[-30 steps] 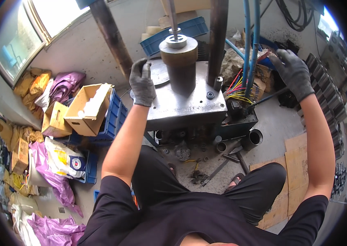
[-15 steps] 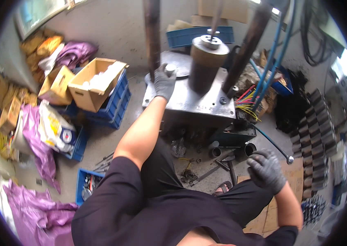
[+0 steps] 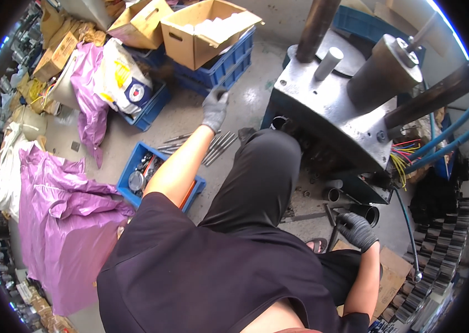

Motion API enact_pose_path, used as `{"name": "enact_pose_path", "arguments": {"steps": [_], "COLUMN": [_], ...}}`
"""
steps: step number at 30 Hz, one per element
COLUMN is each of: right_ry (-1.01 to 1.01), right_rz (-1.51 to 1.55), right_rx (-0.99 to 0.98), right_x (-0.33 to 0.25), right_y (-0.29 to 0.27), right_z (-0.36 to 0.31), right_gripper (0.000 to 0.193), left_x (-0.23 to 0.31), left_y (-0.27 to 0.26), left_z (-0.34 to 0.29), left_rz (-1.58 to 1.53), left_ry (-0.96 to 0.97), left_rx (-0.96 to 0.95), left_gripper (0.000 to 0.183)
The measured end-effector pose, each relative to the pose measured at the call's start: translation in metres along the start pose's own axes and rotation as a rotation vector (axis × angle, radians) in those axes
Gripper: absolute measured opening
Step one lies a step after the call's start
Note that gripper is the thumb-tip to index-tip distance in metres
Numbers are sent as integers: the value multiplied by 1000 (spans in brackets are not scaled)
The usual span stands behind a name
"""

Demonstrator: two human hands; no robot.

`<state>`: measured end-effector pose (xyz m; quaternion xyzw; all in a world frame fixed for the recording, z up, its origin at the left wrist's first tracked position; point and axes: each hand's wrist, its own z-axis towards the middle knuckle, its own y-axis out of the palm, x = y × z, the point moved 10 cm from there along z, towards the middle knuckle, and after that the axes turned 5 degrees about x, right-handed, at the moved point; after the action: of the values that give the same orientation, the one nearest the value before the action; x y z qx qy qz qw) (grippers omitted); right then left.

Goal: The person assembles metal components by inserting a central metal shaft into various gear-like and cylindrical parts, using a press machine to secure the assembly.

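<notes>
My left hand (image 3: pixel 215 108), in a grey glove, reaches out over the floor beside the stacked blue crates (image 3: pixel 229 72). Its fingers are loosely bent and apart, with nothing visible between them. Below it, several thin metal rods (image 3: pixel 219 149) lie on the floor. My right hand (image 3: pixel 356 230), also gloved, is held above my right knee with its fingers curled in; whatever it may hold is hidden. A short silver metal cylinder (image 3: pixel 328 64) stands upright on the steel plate (image 3: pixel 315 102) of a machine, in front of a round disc (image 3: pixel 341 53).
Thick steel posts (image 3: pixel 316 30) and a dark, heavy cylinder (image 3: pixel 376 83) rise from the machine. A blue bin of metal parts (image 3: pixel 134 156) sits by my left arm. Purple sacks (image 3: pixel 59 222) lie at left. Stacked metal pieces (image 3: pixel 439 250) line the right side.
My left hand has left the silver cylinder on the machine and swung left toward the crates. The view has turned left. My right hand stays curled near my right knee.
</notes>
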<state>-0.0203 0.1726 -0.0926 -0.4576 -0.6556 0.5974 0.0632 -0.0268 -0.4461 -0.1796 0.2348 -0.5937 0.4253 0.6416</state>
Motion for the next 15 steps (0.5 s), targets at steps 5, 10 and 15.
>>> {"name": "enact_pose_path", "arguments": {"steps": [5, 10, 15], "right_ry": [70, 116, 167], "right_rz": [7, 91, 127], "right_rx": [50, -43, -88], "right_x": [8, 27, 57], "right_y": [-9, 12, 27], "right_z": [8, 20, 22], "right_gripper": [37, 35, 37], "left_x": [-148, -207, -231], "left_y": [-55, -36, -19], "left_z": [-120, -238, -291], "left_rz": [390, 599, 688], "left_ry": [-320, -284, -467], "left_rx": [-75, -393, -765], "left_gripper": [29, 35, 51]}}
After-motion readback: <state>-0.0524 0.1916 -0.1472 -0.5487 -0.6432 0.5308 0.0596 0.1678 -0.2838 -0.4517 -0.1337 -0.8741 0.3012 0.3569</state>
